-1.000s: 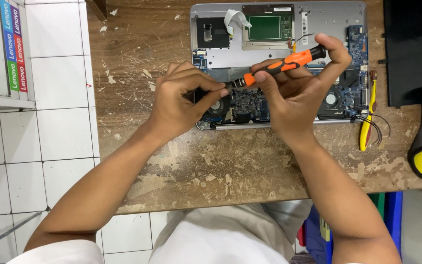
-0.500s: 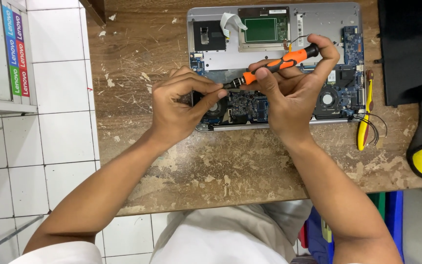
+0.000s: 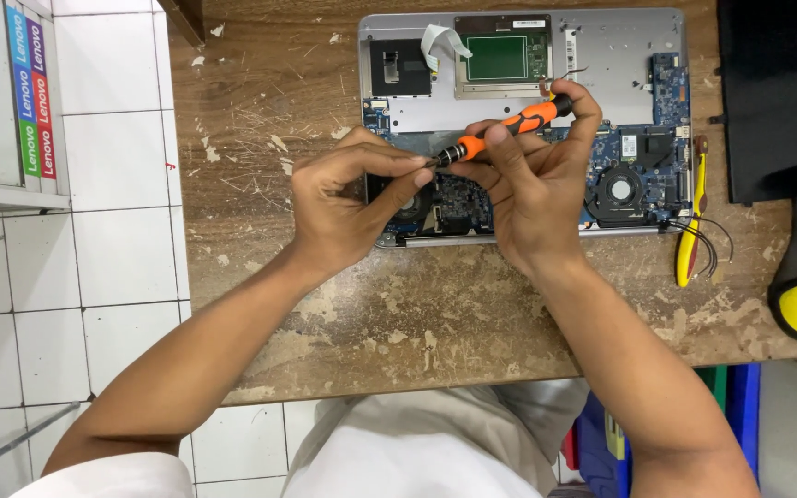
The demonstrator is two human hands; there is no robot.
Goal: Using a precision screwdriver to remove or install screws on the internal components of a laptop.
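Screwdriver [image 3: 502, 131], orange-handled, is gripped in the right hand [image 3: 532, 198] above the opened laptop [image 3: 601, 65] on the table [image 3: 435, 314], its tip pinched by the left hand [image 3: 343, 207], so a bit or screw is judged to be being seated, though that piece is hidden by fingertips.

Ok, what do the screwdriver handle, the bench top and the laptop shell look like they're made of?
Screwdriver handle: probably plastic or rubber, matte orange with black bands; the right hand holds it, the left hand is at its tip. Bench top: wood, going by the brown grain, worn, with pale chipped patches. Laptop shell: smooth matte silver, either metal or painted plastic; the look leaves it open.
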